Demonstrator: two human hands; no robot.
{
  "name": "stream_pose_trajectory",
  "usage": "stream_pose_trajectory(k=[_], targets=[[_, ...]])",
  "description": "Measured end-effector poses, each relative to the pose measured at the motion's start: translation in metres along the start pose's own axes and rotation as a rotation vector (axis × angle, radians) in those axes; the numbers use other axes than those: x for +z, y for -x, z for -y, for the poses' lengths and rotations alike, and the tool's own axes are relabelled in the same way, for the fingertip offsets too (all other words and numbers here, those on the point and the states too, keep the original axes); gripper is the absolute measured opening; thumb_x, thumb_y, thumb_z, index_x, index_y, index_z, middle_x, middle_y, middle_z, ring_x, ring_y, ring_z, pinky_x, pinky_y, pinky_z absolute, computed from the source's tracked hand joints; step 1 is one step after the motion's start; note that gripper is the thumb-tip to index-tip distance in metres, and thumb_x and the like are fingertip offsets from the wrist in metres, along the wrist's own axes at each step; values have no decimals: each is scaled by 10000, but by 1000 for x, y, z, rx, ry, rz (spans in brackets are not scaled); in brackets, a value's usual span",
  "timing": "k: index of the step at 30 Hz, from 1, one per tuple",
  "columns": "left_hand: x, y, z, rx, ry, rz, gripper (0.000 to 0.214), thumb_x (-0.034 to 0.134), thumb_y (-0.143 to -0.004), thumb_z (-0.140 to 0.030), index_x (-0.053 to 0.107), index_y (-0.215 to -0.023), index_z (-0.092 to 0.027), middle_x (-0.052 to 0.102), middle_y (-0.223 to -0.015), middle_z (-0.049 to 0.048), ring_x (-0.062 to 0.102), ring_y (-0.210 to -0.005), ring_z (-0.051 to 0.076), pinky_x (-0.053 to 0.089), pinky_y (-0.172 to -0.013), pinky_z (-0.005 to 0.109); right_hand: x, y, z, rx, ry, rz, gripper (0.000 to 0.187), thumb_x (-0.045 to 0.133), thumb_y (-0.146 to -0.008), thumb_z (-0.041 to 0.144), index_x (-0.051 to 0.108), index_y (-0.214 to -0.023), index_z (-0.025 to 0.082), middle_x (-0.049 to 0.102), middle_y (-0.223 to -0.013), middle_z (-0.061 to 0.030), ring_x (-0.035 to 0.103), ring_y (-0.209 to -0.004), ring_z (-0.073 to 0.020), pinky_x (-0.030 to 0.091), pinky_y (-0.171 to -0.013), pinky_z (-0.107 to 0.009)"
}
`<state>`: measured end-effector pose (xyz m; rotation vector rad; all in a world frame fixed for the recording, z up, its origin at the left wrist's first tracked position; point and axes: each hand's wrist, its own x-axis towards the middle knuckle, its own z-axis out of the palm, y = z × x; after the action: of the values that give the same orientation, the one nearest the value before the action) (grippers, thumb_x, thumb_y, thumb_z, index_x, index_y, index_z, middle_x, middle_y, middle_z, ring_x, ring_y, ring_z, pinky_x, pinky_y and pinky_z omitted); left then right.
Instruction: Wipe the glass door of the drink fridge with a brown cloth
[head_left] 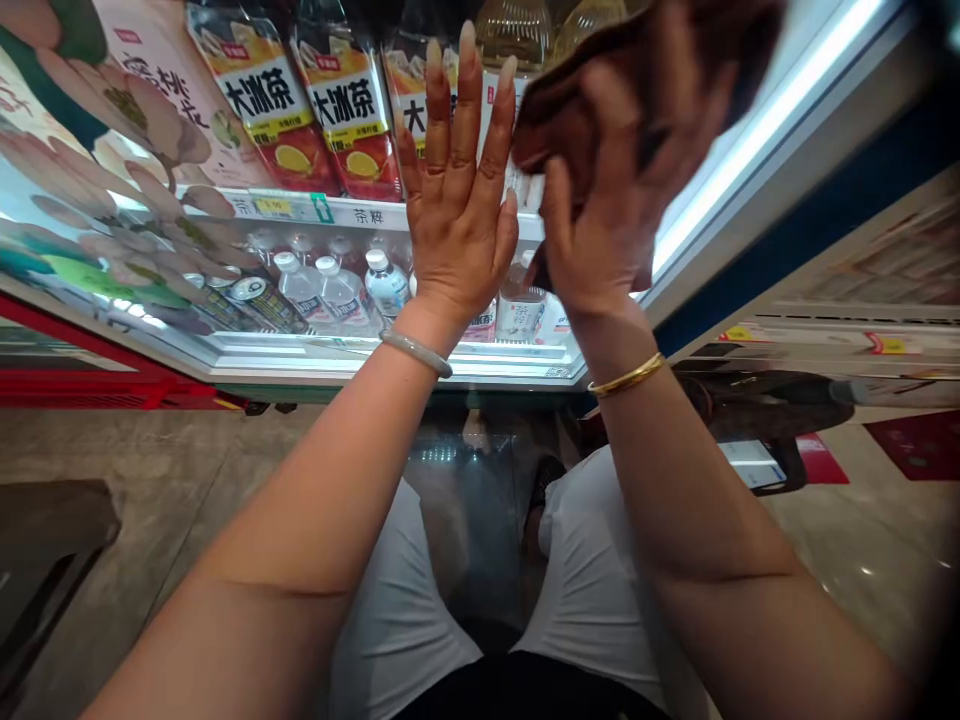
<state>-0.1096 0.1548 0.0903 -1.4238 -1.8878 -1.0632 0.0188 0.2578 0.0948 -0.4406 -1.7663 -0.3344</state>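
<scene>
Hands: two, left hand (457, 235) and right hand (604, 230)
Brown cloth (556, 128): one
Bracelets: two, pale bangle (416, 352) and gold bracelet (628, 377)
Lemon-label bottles (349, 110): three
White-capped bottles (387, 287): at least three
Dark cans (268, 305): at least two
Yellow price tags (274, 206): three

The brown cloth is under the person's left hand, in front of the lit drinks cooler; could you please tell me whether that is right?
Not quite: the head view shows the brown cloth under the person's right hand, in front of the lit drinks cooler.
</scene>
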Motion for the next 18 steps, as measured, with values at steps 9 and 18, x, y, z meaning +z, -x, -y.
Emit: stream_pose_trajectory(k=[9, 18], targets=[[1, 7, 5, 155, 87, -100, 794, 484, -940, -190, 180, -1670, -264, 136, -1756, 45, -23, -1634, 251, -79, -1322, 556, -7, 14, -38, 2, 19, -125, 453, 507, -994, 477, 582, -1402, 294, 483, -1555, -105, 364, -1508, -268, 269, -1264, -591], [2, 24, -12, 420, 117, -54, 923, 607, -915, -312, 94, -1680, -252, 155, -1748, 106, 96, -1631, 282, 9, -1330, 537, -10, 9, 12, 101, -244, 83, 461, 350, -1051, 458, 565, -1435, 321, 407, -1634, -64, 332, -1557, -273, 225, -1276, -645]])
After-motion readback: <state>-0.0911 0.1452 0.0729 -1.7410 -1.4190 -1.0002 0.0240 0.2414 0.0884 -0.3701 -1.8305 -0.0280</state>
